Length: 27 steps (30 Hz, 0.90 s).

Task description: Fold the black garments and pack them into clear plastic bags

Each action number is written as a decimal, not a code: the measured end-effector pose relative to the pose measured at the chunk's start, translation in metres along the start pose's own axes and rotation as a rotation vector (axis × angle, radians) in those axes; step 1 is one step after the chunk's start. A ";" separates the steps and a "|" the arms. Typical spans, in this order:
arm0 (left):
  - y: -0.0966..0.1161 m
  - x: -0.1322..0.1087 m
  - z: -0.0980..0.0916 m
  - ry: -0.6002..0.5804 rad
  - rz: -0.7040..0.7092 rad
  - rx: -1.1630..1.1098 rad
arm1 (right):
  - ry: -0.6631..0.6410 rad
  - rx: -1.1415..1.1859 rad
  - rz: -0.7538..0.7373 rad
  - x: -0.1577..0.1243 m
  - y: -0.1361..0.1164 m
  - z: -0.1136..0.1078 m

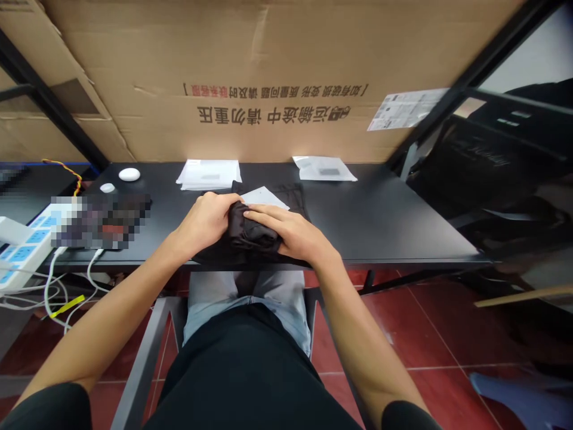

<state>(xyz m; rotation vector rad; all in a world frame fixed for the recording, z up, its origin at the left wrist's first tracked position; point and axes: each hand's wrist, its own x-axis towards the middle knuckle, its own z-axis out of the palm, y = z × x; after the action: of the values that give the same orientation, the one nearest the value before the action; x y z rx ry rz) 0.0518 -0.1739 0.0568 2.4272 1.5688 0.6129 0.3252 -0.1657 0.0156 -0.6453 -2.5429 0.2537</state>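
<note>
My left hand (pixel 203 222) is curled narrowly around one end of a bundled dark satiny garment (pixel 253 232), and my right hand (pixel 286 230) lies across its top with the fingers close together. Between them, the bundle is pinned against the black tabletop (pixel 380 224) right by the near edge, and pressing from both sides looks like what keeps its folds from springing loose. Beneath it, a flat dark cloth (pixel 286 196) spreads out, with a white paper sheet (pixel 264 198) lying on it just beyond my right fingertips. Farther back, a white plastic packet (pixel 208 174) and a second packet (pixel 323 168) lie well apart, seemingly set aside from the work under my hands. Off to the left are a white power strip (pixel 27 242) and two small white discs (pixel 129 174). My hands hide much of the bundle, so I cannot tell how many layers it has or whether it joins the flat cloth, and a pixelated patch (pixel 101 221) beside the strip obscures whatever lies there
</note>
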 end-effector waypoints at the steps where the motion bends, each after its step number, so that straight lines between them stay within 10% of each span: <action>1: 0.004 -0.001 0.000 0.007 -0.038 0.080 | -0.011 -0.017 0.013 0.000 0.000 -0.001; 8: 0.045 -0.009 -0.007 0.123 -0.255 0.469 | -0.031 -0.135 0.216 0.008 -0.010 0.000; 18: 0.089 -0.021 0.019 0.125 -0.053 0.482 | 0.130 -0.460 0.693 0.017 -0.013 0.016; 27: 0.051 -0.015 0.028 0.127 -0.060 0.319 | 0.086 -0.317 0.077 0.006 0.009 0.018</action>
<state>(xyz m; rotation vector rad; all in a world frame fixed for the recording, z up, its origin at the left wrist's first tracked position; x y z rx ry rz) 0.1012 -0.2077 0.0467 2.5955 1.9134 0.5527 0.3148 -0.1558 0.0000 -0.8533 -2.4987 -0.1536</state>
